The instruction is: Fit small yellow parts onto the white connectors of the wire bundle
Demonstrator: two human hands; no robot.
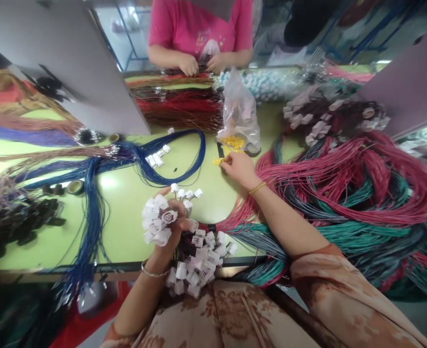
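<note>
My left hand (177,224) is wrapped round a bunch of white plastic connectors (157,220) near the table's front edge. More white connectors (195,266) on wires hang just right of that wrist, against my lap. Further forward, my right hand (238,169) has its thumb and fingers pinched together at a small pile of yellow plastic pieces (232,143). What sits between those fingertips is too small to make out. Behind the pile stands a clear plastic bag (239,108). Pink wires (329,174) and green wires (362,241) run under and beside my right forearm.
Blue wire bundles (93,193) lie on the green table (126,222) at left, with tape rolls (76,187) beside them. Grey partitions (101,63) rise on both sides. Across the table, a person in a pink shirt (202,29) handles red and brown wires (177,106).
</note>
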